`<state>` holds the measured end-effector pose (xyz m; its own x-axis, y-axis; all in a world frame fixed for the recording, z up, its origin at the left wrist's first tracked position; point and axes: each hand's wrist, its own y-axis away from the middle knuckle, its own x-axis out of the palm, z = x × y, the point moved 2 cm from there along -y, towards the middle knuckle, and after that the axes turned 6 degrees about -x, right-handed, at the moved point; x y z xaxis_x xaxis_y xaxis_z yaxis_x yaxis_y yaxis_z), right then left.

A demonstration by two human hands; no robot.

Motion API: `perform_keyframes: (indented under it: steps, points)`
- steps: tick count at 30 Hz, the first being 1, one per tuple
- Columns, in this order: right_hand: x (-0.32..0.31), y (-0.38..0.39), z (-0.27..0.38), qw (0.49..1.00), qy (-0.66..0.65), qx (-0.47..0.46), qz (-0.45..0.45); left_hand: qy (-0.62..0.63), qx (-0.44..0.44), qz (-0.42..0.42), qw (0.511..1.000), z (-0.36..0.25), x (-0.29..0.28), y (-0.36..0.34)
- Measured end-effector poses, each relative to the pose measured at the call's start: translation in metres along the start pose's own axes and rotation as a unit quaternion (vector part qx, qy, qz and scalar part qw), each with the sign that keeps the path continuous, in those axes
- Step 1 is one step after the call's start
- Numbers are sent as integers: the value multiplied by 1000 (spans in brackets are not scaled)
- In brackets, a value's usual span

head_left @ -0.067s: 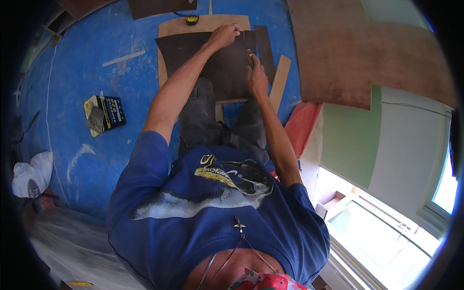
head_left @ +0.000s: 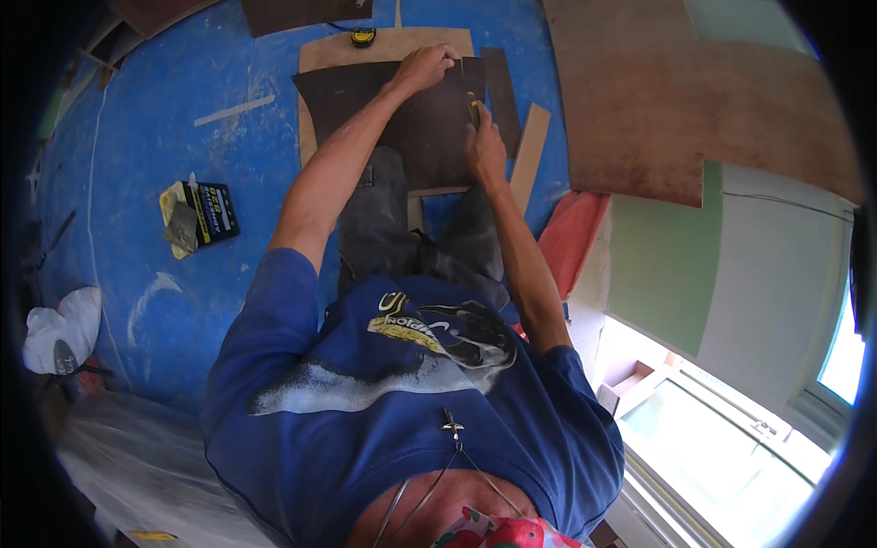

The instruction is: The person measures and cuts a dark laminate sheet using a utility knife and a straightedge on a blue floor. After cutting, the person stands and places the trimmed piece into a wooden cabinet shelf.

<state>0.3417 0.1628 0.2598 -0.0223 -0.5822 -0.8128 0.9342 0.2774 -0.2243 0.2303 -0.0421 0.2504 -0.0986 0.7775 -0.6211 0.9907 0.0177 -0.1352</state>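
My right hand (head_left: 486, 139) is closed around a yellow-and-black utility knife (head_left: 473, 108), its tip on the dark brown sheet (head_left: 402, 123) along a thin straight line near that sheet's right side. Higher up, at the sheet's top edge, my left hand (head_left: 427, 66) has its fingers bent together at the head of that line; what they grip, if anything, is too small to tell. Beneath the sheet lies a light plywood board (head_left: 338, 50) with a tape measure (head_left: 363, 37) at its top. A narrow dark strip (head_left: 499, 87) and a pale wooden strip (head_left: 526, 163) lie to the right.
A blue sheet (head_left: 137, 137) covers the floor, with a yellow-and-black box (head_left: 206, 210) at left and a white bag (head_left: 59, 333) beyond. Large plywood boards (head_left: 658, 110) lie right, beside green and white panels (head_left: 662, 265), red material (head_left: 571, 237) and a bright glazed frame (head_left: 713, 457).
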Motion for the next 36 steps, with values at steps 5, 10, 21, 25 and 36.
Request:
perform_keyframes:
  steps: [5,10,21,25,36]
  points:
    - [5,-14,-5,998,-12,42,40,-17,-21,-4,1000,4,1,-8]
    - [-5,-19,-4,995,-81,-47,-23,-18,-32,14,999,9,-8,-28]
    - [-8,10,0,991,-99,86,-32,-67,-76,21,995,49,-9,-53]
    - [6,-3,-56,961,-186,201,-41,-35,-51,92,994,54,-2,-74]
    - [118,-123,-160,936,-316,146,49,-92,-62,265,958,104,18,-125]
